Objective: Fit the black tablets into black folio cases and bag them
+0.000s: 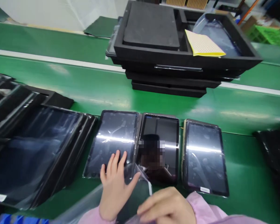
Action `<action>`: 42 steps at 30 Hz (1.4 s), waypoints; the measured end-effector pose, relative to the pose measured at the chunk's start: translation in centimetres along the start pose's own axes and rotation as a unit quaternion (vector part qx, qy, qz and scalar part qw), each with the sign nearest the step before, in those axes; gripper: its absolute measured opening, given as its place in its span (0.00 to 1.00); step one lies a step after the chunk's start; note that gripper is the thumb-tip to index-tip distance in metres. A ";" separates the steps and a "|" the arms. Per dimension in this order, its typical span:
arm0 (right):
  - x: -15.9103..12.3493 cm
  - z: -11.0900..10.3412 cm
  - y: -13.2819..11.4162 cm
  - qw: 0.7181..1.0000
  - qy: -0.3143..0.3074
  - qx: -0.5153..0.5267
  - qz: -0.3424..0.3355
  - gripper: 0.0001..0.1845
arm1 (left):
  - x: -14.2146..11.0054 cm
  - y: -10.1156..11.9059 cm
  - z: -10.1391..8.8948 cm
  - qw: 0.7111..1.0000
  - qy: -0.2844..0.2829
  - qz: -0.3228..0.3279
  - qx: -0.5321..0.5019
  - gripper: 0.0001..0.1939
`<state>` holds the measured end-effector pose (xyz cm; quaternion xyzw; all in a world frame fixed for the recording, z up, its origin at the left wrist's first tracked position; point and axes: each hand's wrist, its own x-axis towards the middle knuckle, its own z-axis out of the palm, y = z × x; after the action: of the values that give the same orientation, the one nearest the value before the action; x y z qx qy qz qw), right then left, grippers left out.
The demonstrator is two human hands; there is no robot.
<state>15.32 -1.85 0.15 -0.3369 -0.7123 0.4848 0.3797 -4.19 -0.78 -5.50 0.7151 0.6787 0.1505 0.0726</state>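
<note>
Three tablets lie in a row in front of me: a left tablet [116,133], a middle tablet [160,130] with a dark, mirror-like screen, and a right tablet [205,155] with a white label at its lower edge. My left hand [115,183] has its fingers spread over the lower part of the left tablet; whether they press on it I cannot tell. Between my hands is a sheet of clear plastic film [136,189], partly covering the middle tablet's lower end. My right hand [168,207] is closed in a pinch on this film at the bottom of the view.
Film-covered dark panels [35,149] are piled in overlapping rows at left. Stacked black foam trays [151,53] stand at the back, with a yellow-edged cloth [204,45] on top. Another dark stack [275,155] is at right. The work surface [242,161] is green.
</note>
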 end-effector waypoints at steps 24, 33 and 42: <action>-7.2 -6.8 1.4 0.945 0.051 -0.323 -0.018 0.24 | 1.8 9.0 0.5 0.968 -0.011 0.250 -0.010 0.27; -5.7 -20.6 5.5 0.856 0.353 -0.337 0.172 0.16 | 1.5 13.7 4.1 0.927 -0.060 0.365 -0.058 0.33; -2.8 -24.5 8.0 0.863 0.341 -0.307 0.209 0.06 | 1.3 13.4 5.2 0.945 -0.048 0.310 -0.096 0.33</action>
<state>38.86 8.82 -2.08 -0.7218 -0.5637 0.1644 0.3663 10.18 0.09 -6.18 0.8860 0.4021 0.1955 0.1228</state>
